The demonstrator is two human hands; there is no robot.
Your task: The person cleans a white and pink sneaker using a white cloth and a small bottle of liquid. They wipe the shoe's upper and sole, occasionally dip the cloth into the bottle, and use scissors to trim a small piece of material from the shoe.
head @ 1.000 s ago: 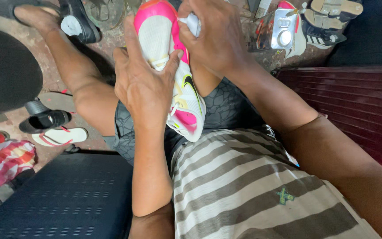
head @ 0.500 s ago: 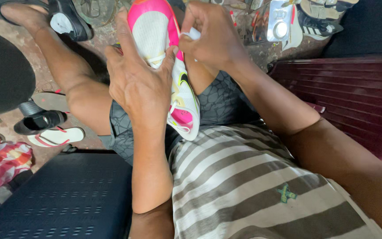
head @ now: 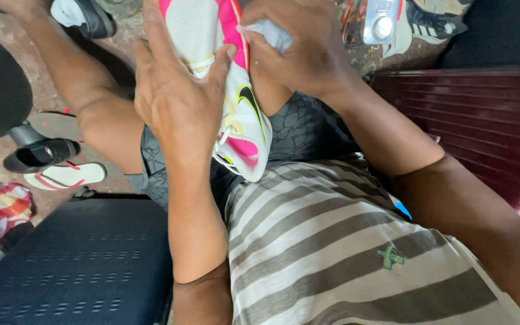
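A pink and white sports shoe (head: 239,114) rests sole-up on my lap, its toe pointing away from me. My left hand (head: 173,99) wraps around its left side and holds it steady, thumb on the pale sole. My right hand (head: 296,51) presses a crumpled white cloth (head: 269,33) against the pink edge of the sole near the toe. I sit in a striped shirt and dark patterned shorts.
A dark blue perforated seat (head: 73,259) lies at lower left. A maroon slatted box (head: 482,120) stands at right. Sandals and a black shoe (head: 43,153) lie on the floor at left. More shoes and a silver metal object (head: 380,21) sit at top right.
The shoe and both hands have shifted up and slightly left in view. My right hand has moved the cloth along the sole's pink edge.
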